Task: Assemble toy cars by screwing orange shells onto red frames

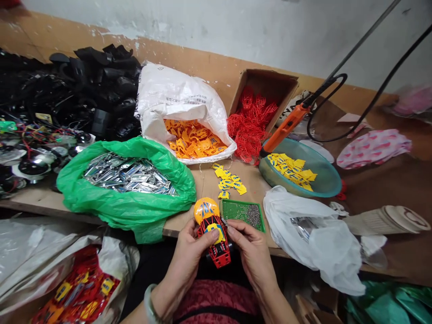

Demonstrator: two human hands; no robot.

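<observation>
My left hand point(189, 248) grips a toy car point(221, 260) above my lap, at the front edge of the table. The car has a red frame, a yellow panel on top and an orange end with blue markings pointing away from me. My left thumb presses on the yellow panel. At the car's right side, my right hand point(252, 249) pinches a small silvery piece point(224, 222), partly hidden by the fingers. Just beyond this hand lies a green tray point(232, 211) with many small screws point(253, 215). Several yellow panels point(231, 181) lie loose behind the tray.
Silvery parts fill a green bag point(175, 164); a white sack point(182, 92) holds orange parts. An orange electric screwdriver point(286, 128) hangs over a bowl point(329, 180) of yellow panels. Red frames point(248, 130) spill from a box. A white bag point(313, 234) lies at right.
</observation>
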